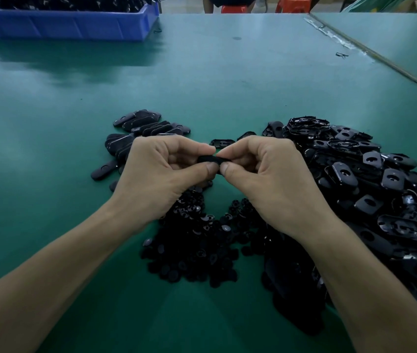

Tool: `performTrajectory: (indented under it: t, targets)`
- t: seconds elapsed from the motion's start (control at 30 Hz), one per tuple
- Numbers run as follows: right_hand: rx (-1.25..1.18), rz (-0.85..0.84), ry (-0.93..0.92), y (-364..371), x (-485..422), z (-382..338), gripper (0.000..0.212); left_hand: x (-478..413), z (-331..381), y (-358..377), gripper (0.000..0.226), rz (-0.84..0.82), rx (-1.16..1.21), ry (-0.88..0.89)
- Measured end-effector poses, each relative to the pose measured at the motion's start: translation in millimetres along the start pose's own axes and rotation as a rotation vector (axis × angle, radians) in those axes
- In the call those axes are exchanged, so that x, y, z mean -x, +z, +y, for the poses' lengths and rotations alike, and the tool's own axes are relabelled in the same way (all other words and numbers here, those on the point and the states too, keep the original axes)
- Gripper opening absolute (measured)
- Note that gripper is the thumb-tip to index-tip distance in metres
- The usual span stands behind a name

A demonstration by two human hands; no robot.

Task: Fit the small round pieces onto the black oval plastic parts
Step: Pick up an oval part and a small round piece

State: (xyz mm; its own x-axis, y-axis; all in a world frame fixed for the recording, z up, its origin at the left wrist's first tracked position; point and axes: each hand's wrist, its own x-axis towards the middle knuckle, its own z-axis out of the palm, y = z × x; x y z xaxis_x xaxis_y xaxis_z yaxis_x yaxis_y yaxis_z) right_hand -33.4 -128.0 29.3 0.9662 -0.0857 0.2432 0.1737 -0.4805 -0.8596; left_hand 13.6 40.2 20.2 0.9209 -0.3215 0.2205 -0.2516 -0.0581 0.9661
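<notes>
Risk first, and the big one sits at three o'clock: the heap of black oval parts point(380, 179) slumps right up against the right hand point(268, 174), so a careless wrist could nudge loose shells into the working gap. At six o'clock, under both wrists, the pile of small round pieces point(197, 245) spreads wide, and a dragged forearm would scatter them. At ten o'clock lies a tidier row of ovals point(138, 126), face down, and strays from the heap could get mixed in.

Now the small stuff, dead centre: the left hand point(161, 171) and the right share one oval part point(208, 159) just above the bench point(202, 72), the fingers point(197, 149) of each pinching an end against the thumb. The round piece is probably under those thumbs, though the grip hides it. If they press off-centre it may pop free and vanish, black among black.

The bench is smooth green with a dull sheen. A second bench point(393, 42) butts in at two o'clock along a taped seam point(337, 39). A blue bin point(62, 26) loaded with dark parts sits at eleven, and red stools point(294, 3) stand beyond the far edge at one.
</notes>
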Motion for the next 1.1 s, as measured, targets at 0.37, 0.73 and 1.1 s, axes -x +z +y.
performTrajectory:
  t: [0.37,0.73,1.1]
  targets:
    - [0.016,-0.016,-0.001,0.3,2.8,-0.9,0.018,0.5,-0.2,-2.1,0.022,0.009,-0.017,-0.006]
    - [-0.001,-0.017,0.020,-0.9,1.4,0.9,0.016,0.5,-2.0,0.4,0.019,0.007,-0.039,0.032]
    - [0.112,0.214,-0.011,-0.1,2.1,-0.2,0.016,-10.2,-5.7,-11.3,0.014,0.145,-0.038,0.061]
